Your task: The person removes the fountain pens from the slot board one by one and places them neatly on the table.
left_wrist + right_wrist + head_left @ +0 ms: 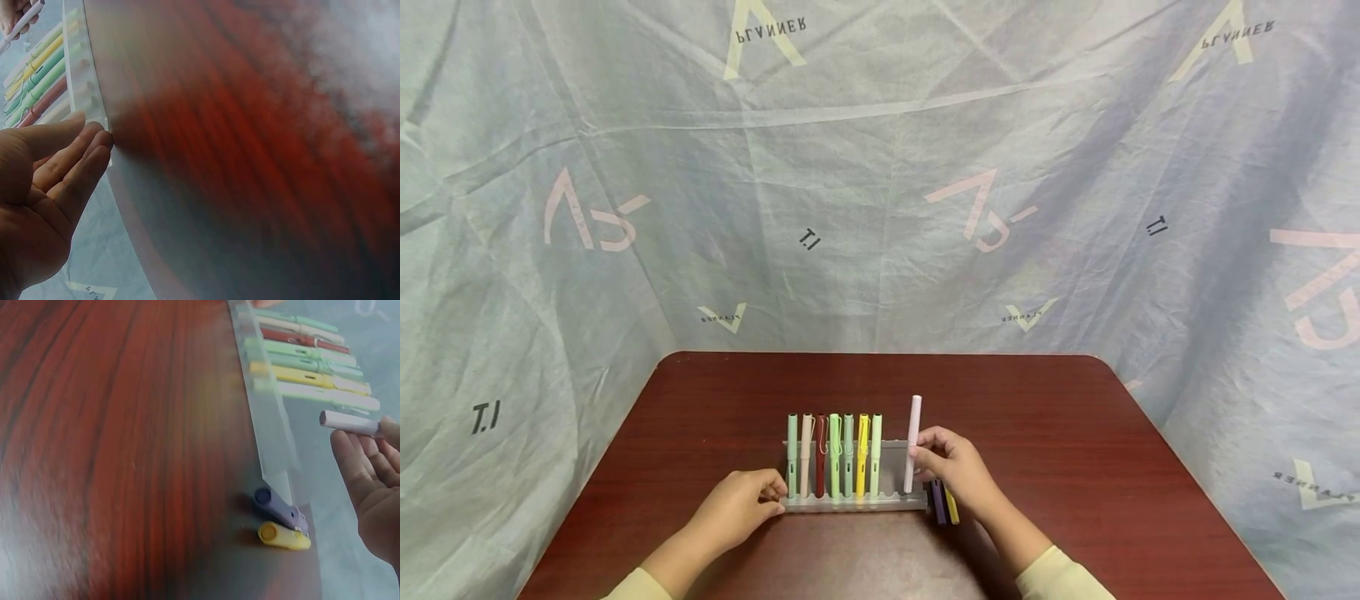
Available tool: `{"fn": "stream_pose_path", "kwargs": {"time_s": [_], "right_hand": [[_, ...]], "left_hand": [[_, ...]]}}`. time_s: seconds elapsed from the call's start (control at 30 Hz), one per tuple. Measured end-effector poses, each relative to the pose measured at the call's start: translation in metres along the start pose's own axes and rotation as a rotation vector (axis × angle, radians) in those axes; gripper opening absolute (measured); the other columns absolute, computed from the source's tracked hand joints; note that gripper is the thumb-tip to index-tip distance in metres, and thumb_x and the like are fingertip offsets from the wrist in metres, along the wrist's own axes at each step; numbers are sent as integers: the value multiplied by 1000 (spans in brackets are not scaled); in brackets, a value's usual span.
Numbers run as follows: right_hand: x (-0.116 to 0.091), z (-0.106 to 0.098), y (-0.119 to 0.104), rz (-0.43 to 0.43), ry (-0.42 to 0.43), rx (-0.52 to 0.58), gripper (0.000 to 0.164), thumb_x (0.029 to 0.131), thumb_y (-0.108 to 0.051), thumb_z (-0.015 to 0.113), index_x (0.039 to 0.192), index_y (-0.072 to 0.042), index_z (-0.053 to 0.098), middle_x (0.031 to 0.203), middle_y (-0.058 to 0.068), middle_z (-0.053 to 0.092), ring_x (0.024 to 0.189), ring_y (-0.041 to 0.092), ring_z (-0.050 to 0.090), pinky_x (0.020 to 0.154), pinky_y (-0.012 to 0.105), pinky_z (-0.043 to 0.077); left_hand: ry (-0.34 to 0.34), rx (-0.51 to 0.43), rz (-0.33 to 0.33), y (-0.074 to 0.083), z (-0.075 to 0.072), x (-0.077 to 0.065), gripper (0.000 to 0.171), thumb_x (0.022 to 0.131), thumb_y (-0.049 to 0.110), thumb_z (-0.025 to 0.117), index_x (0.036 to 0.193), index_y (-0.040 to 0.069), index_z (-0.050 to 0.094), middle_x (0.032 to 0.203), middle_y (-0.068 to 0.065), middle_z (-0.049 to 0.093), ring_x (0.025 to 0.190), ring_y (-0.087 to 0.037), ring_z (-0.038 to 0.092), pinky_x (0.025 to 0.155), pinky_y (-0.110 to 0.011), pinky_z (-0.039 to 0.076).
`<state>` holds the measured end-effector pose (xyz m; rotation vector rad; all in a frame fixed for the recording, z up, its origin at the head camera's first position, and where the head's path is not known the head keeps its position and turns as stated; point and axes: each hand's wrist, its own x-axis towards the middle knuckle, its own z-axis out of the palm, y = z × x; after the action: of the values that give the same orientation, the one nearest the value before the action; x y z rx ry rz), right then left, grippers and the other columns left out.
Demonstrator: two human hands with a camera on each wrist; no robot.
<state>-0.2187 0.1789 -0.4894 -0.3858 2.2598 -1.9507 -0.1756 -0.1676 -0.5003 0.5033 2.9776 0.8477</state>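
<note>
A clear plastic pen rack (892, 457) stands on the dark red table (1075, 433), with several pens upright in it: green, peach, red and yellow ones. My left hand (769, 492) rests its nearly straight fingertips against the rack's left end (94, 115). My right hand (936, 457) pinches a pale pink pen (913, 429) upright at the rack's right end, beside the last green pen. In the right wrist view the pink pen (347, 422) pokes out past my right hand's fingers (359, 469), alongside the rack (265, 425).
A purple pen (281, 509) and a yellow pen (284, 536) lie on the table just right of the rack, under my right hand. A grey printed cloth (880, 167) hangs round the table on all far sides.
</note>
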Motion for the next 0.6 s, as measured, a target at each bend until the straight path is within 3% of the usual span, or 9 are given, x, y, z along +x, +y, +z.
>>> {"fn": "stream_pose_path", "kwargs": {"time_s": [0.6], "right_hand": [[-7,-47,9,111,26,-33,33,94,-19,66,109,9,56,92,18,63,74,26,67,68,47,60]], "left_hand": [[-4,-1,-11,1,-1,1,15,82,18,78,88,24,66,85,12,71,80,-5,67,70,-25,52]]}}
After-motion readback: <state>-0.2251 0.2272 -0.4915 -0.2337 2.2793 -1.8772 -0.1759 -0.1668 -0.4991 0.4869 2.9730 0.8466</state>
